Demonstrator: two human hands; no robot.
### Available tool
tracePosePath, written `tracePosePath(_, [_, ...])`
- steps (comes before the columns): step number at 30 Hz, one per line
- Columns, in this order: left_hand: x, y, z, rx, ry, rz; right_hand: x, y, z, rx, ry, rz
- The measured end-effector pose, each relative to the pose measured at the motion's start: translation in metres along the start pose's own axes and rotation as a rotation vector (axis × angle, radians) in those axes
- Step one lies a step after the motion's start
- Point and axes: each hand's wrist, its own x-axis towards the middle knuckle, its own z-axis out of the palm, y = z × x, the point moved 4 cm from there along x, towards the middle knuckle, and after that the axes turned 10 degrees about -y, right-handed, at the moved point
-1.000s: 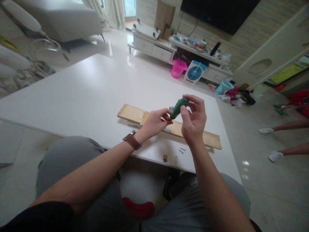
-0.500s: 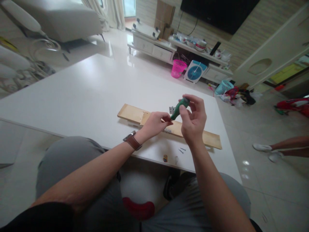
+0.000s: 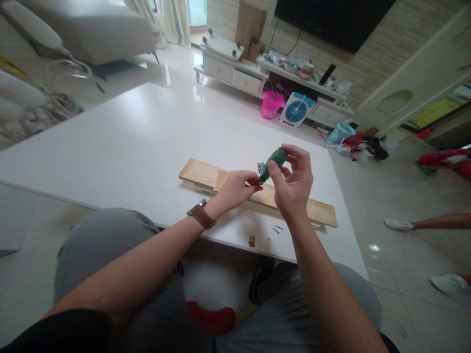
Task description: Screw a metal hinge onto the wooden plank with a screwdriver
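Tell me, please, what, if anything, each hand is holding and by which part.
The right hand holds a green screwdriver by its handle; the left hand is at its lower end, but whether it grips anything cannot be told.

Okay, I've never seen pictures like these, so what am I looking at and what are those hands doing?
There's no machine: these are a person's bare hands, seen from a camera worn on that person's head, looking forward and down. The right hand holds a green-handled tool, slanting down toward the left hand, whose fingertips meet near its lower end; anything pinched there is too small to tell. Below is a long wooden board near the edge of a white table. Nearer the person lie two slim pieces, perhaps screws, and a little yellow item.
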Motion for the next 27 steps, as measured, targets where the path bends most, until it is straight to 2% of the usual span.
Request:
tracePosePath(4, [0.0006, 0.0024, -0.0015, 0.044, -0.027, 0.005, -0.0006, -0.0011, 0.0026, 0.016, -0.047, -0.018])
tracePosePath(8, [0.0007, 0.0028, 0.0015, -0.006, -0.076, 0.032, -0.0004, 0.0001, -0.0003, -0.085, 0.016, 0.002])
tracePosePath(10, [0.0004, 0.0021, 0.0017, -0.023, -0.066, 0.039, -0.0003, -0.0003, -0.0009, -0.098, 0.032, 0.015])
tracePosePath(13, [0.0001, 0.0005, -0.0016, 0.032, -0.008, 0.017, -0.0002, -0.0013, 0.0022, -0.026, -0.020, 0.025])
tracePosePath(16, [0.0001, 0.0011, -0.0021, 0.035, -0.033, 0.021, -0.0002, -0.0027, 0.0041, 0.004, -0.048, 0.020])
tracePosePath(21, [-0.0014, 0.0021, 0.0010, -0.026, -0.047, 0.040, -0.0001, -0.0033, -0.0016, -0.072, 0.056, 0.058])
tracePosePath(24, [-0.0013, 0.0014, -0.0002, 0.015, -0.014, 0.013, 0.0003, -0.0040, -0.0001, -0.017, -0.001, 0.061])
tracePosePath(27, [0.0001, 0.0018, -0.0021, 0.055, -0.030, 0.003, 0.0004, -0.0046, 0.0022, 0.032, -0.064, 0.031])
